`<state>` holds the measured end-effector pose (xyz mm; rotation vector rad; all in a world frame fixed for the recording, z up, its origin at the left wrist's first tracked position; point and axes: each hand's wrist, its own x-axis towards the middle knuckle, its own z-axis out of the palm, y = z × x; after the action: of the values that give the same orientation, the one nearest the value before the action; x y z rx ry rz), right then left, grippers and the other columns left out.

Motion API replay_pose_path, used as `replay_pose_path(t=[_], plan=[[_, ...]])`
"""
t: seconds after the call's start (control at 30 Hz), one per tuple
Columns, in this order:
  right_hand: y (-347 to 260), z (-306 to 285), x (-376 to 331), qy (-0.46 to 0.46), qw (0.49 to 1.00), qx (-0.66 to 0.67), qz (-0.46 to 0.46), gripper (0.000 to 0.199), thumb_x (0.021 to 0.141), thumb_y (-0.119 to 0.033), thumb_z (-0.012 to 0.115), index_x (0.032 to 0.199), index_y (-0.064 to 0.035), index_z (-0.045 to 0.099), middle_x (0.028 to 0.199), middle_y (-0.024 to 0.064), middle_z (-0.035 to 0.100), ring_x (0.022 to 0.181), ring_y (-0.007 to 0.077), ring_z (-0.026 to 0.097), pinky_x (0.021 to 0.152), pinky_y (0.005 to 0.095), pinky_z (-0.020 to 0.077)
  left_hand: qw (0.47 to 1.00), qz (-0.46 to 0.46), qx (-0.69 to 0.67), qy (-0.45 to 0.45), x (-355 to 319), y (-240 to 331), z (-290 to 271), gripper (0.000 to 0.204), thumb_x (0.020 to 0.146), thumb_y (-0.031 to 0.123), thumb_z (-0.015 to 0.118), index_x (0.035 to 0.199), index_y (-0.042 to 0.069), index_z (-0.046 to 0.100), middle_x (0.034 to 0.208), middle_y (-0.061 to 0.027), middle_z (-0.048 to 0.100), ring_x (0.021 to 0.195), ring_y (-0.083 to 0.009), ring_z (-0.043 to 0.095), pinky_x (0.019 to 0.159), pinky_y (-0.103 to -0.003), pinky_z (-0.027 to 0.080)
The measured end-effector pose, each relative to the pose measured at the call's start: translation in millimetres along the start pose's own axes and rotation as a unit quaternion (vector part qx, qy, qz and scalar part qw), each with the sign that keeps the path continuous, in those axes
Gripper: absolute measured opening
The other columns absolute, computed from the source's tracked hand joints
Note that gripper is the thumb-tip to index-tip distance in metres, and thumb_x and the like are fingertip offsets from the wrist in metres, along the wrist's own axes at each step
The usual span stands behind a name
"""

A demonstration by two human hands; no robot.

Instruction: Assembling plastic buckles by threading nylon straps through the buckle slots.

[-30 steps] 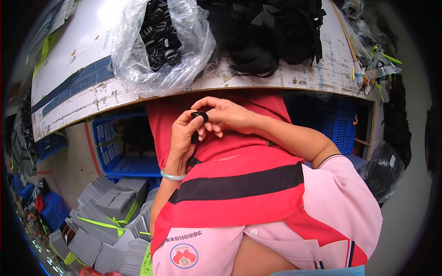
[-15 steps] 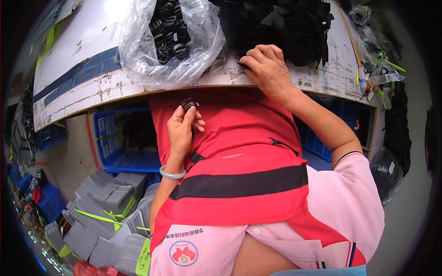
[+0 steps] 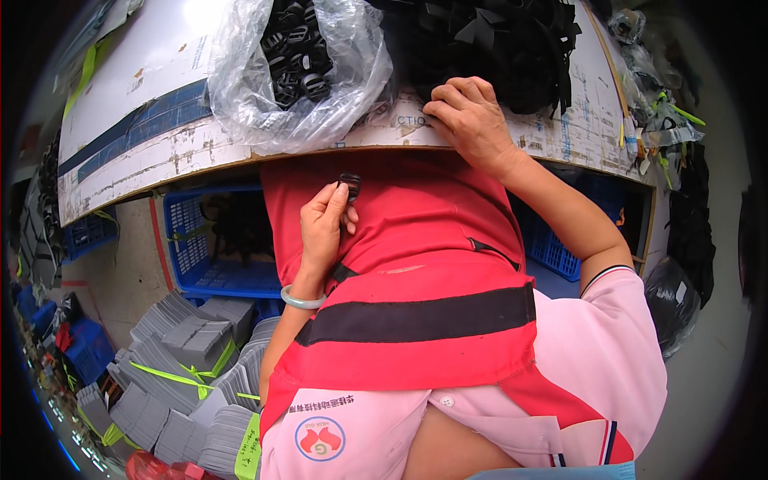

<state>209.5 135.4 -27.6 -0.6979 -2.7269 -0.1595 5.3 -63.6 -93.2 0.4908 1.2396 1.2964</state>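
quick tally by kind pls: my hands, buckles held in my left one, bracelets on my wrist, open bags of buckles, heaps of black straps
2 hands: left hand, right hand
1 buckle
1 bracelet
1 open clear bag
1 heap of black straps
Total: 6

I wear this camera on my head, and it looks steeply down my own front toward the bench (image 3: 172, 84). The picture is upright: my pink shirt (image 3: 368, 408) sits nearest the lens, on my side of the bench, and my red apron (image 3: 400, 212) runs from there to the bench's front edge. Farther from the lens than the shirt come my left fingers (image 3: 322, 198), short of that edge, and my right fingers (image 3: 454, 98), over the bench. The fisheye bows the edge and takes in floor (image 3: 710, 352) past the bench's right end.
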Motion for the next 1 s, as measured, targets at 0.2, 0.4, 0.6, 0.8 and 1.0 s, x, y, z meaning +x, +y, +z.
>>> replay_pose_path(t=[0.2, 0.4, 0.6, 0.8, 1.0], plan=[[-0.8, -11.9, 1.7, -0.055, 0.995, -0.077, -0.026, 0.009, 0.078, -0.016, 0.062, 0.085, -0.0121, 0.065, 0.100, 0.0008, 0.059, 0.109, 0.0175, 0.052, 0.103, 0.0326, 0.0317, 1.000, 0.006, 0.014, 0.007, -0.7, -0.5, 2.2, 0.023, 0.097, 0.019, 0.059, 0.109, 0.001, 0.067, 0.067, -0.0006, 0.059, 0.051, -0.0045, 0.049, 0.047, -0.018, 0.037], [-27.3, -54.3, 23.8, -0.064, 0.976, 0.186, -0.093, 0.010, 0.080, -0.018, 0.067, 0.086, -0.0103, 0.063, 0.091, 0.0057, 0.062, 0.095, 0.0232, 0.061, 0.088, 0.0356, 0.0450, 0.999, 0.009, 0.021, 0.038, -6.0, 13.8, 6.4, 0.020, 0.094, 0.014, 0.062, 0.108, 0.000, 0.068, 0.068, -0.0001, 0.060, 0.053, -0.0042, 0.050, 0.046, -0.018, 0.038], [-97.0, -59.2, 24.7, -0.166, 0.735, 0.633, 0.179, 0.009, 0.093, -0.009, 0.061, 0.092, -0.0002, 0.059, 0.071, 0.0024, 0.060, 0.065, 0.0071, 0.058, 0.056, 0.0229, 0.0446, 0.996, 0.072, -0.042, 0.010, -14.7, 32.9, 15.5, 0.021, 0.094, 0.010, 0.060, 0.109, -0.003, 0.067, 0.075, -0.0026, 0.064, 0.057, -0.0056, 0.055, 0.047, -0.019, 0.042], [-106.6, -21.0, 16.2, -0.197, 0.511, 0.742, 0.385, 0.020, 0.097, -0.021, 0.058, 0.094, -0.0016, 0.057, 0.067, 0.0039, 0.062, 0.047, 0.0081, 0.058, 0.040, 0.0194, 0.0455, 0.992, 0.112, 0.026, 0.052, -18.1, 32.2, 20.5, 0.019, 0.093, 0.006, 0.061, 0.109, -0.004, 0.067, 0.080, -0.0039, 0.066, 0.060, -0.0070, 0.058, 0.049, -0.019, 0.045], [-115.8, -7.1, 17.2, -0.114, 0.415, 0.801, 0.416, 0.018, 0.096, -0.018, 0.058, 0.095, -0.0006, 0.057, 0.069, 0.0061, 0.064, 0.050, 0.0089, 0.059, 0.044, 0.0208, 0.0485, 0.897, 0.323, 0.285, 0.102, -6.7, 29.6, 22.9, 0.017, 0.088, 0.002, 0.065, 0.104, -0.002, 0.067, 0.073, -0.0069, 0.062, 0.059, -0.0122, 0.057, 0.052, -0.025, 0.044]])
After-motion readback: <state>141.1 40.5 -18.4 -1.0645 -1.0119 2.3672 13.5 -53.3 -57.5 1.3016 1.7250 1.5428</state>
